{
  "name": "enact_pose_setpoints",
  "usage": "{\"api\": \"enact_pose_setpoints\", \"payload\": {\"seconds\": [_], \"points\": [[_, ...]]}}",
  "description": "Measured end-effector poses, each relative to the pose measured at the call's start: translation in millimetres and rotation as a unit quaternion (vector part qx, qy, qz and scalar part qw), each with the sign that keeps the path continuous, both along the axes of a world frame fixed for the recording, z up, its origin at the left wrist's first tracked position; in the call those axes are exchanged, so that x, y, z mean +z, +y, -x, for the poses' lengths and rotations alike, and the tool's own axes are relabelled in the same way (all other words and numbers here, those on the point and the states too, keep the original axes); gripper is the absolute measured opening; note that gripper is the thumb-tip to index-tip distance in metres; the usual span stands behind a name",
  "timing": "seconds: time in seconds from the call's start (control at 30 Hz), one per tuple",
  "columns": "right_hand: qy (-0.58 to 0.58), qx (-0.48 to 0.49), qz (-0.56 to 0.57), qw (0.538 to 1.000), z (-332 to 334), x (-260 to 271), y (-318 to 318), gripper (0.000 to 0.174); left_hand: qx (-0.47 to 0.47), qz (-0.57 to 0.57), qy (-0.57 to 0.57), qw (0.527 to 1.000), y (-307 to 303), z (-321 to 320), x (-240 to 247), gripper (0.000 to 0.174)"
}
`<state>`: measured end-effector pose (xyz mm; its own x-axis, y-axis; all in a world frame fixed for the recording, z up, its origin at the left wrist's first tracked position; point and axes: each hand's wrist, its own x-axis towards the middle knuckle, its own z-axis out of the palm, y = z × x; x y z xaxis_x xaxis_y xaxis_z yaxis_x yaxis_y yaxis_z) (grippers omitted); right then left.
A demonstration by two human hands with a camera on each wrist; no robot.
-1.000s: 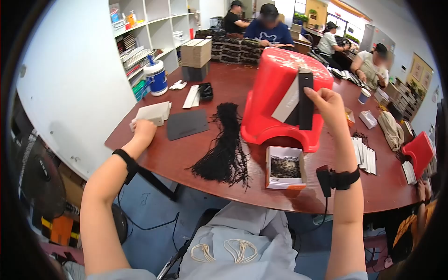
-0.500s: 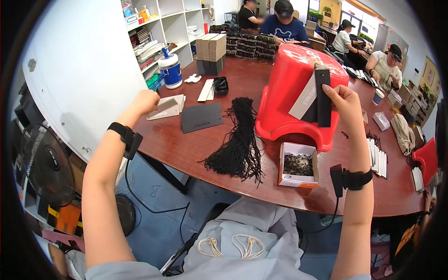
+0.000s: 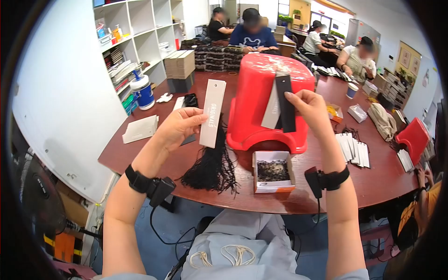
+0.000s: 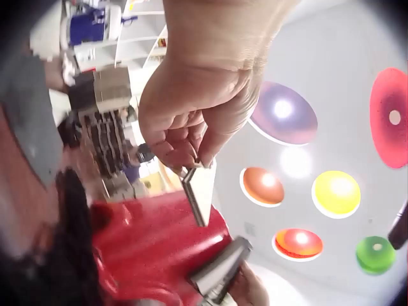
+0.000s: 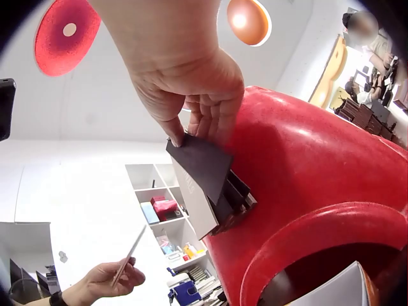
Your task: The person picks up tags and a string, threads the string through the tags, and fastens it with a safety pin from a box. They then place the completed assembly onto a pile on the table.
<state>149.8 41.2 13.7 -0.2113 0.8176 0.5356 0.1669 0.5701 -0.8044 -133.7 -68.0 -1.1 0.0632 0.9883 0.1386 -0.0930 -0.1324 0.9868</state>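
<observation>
My left hand (image 3: 179, 127) pinches an upright white hang tag (image 3: 213, 113) printed "ORIGINALS", with a small hole at its top. From the left wrist view, the edges of this tag (image 4: 199, 194) show as a thin pair of layers at the fingertips. My right hand (image 3: 309, 105) grips a fanned set of tags, a black tag (image 3: 286, 105) in front and a white tag (image 3: 272, 109) behind. More dark layers of that set (image 5: 233, 197) show in the right wrist view. Both hands are raised before an upturned red stool (image 3: 254, 100).
Black strings (image 3: 207, 170) lie in a bundle at the front of the table, beside an open box (image 3: 274, 186) of small dark pieces. White tags (image 3: 141, 129) lie at the left, and more strung white tags (image 3: 354, 149) at the right. A blue-and-white jug (image 3: 142, 93) stands farther back.
My left hand has moved from the pile of white tags at the left to the middle, bringing a white tag up. My right hand still holds its fanned tags by the stool.
</observation>
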Motion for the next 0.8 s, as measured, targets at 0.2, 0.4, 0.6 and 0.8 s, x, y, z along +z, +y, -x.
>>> {"api": "enact_pose_setpoints", "payload": {"seconds": [0.2, 0.4, 0.6, 0.8], "points": [[-0.054, -0.164, -0.231, 0.958, -1, -10, 6, 0.024, -0.024, -0.045, -0.003, 0.999, 6, -48, 4, 0.016], [0.007, -0.029, -0.137, 0.990, 19, 10, -60, 0.019, -0.014, -0.058, -0.029, 0.998, 7, -89, 3, 0.016], [-0.014, 0.073, -0.012, 0.997, 20, 6, -57, 0.020, 0.014, -0.067, -0.003, 0.998, -1, -90, -5, 0.014], [-0.067, 0.084, -0.042, 0.993, 27, -1, -55, 0.023, 0.010, -0.037, 0.005, 0.999, -11, -75, -13, 0.014]]}}
